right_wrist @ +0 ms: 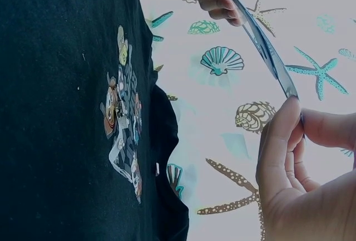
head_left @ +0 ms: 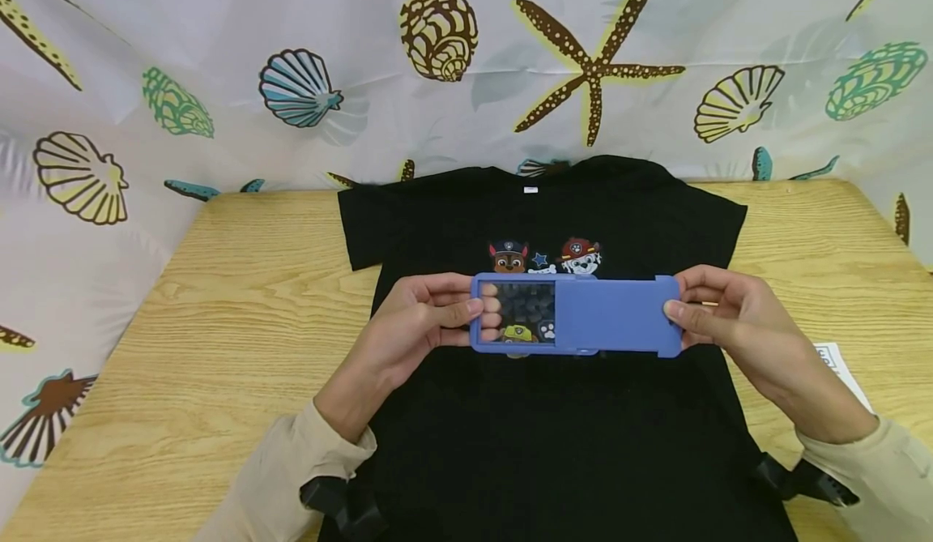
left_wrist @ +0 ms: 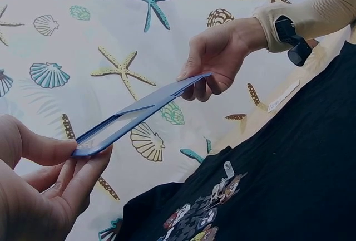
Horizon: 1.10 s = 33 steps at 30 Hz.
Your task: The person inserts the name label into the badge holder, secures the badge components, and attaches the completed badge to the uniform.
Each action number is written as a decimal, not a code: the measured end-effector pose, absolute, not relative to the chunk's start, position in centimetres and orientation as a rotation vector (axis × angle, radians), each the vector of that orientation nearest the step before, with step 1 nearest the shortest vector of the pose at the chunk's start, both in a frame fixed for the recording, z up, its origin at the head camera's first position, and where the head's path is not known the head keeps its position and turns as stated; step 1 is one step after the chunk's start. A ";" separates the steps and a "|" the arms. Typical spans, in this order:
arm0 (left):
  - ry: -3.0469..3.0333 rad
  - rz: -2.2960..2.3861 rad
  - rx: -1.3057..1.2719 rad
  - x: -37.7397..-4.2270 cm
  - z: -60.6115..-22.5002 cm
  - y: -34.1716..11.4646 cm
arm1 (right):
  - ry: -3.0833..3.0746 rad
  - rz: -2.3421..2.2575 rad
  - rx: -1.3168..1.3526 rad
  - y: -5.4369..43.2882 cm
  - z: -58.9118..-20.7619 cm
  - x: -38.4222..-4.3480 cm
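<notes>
A thin, flat blue slide-out holder with a clear window (head_left: 572, 313) is stretched lengthwise between both hands, above a black T-shirt (head_left: 554, 428). My left hand (head_left: 415, 319) pinches its framed left end, thumb on top; the fingertips behind show through the window. At the solid blue right end, my right hand (head_left: 736, 323) pinches with thumb in front and fingers behind. Part of the shirt's cartoon dog print (head_left: 543, 258) shows above the holder and through its window. In the left wrist view the holder (left_wrist: 139, 107) appears nearly edge-on, sloping between the hands.
The shirt lies spread on a wooden table (head_left: 240, 323), its neck label (head_left: 530, 189) toward the back. A white printed paper (head_left: 841, 372) lies beside the right forearm. Behind the table hangs a curtain (head_left: 364, 23) with shells and starfish. Both wrists wear black camera straps.
</notes>
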<state>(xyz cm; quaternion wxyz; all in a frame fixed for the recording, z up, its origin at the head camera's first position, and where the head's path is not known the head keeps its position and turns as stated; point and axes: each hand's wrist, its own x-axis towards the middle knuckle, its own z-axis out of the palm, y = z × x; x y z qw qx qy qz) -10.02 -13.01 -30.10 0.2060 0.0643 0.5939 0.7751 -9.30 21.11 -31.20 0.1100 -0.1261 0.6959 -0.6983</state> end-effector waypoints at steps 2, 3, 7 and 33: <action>1.647 2.163 0.184 -10.0 -30.1 -13.0 | 2.045 -2.052 -0.369 21.1 -31.2 -9.3; 1.644 2.165 0.186 -10.0 -30.1 -13.1 | 2.045 -2.052 -0.370 21.1 -31.2 -9.3; 1.637 2.173 0.189 -10.0 -30.1 -13.1 | 2.042 -2.060 -0.376 21.2 -31.2 -9.3; 1.607 2.199 0.186 -10.1 -30.2 -13.1 | 2.035 -2.071 -0.371 21.5 -31.2 -9.4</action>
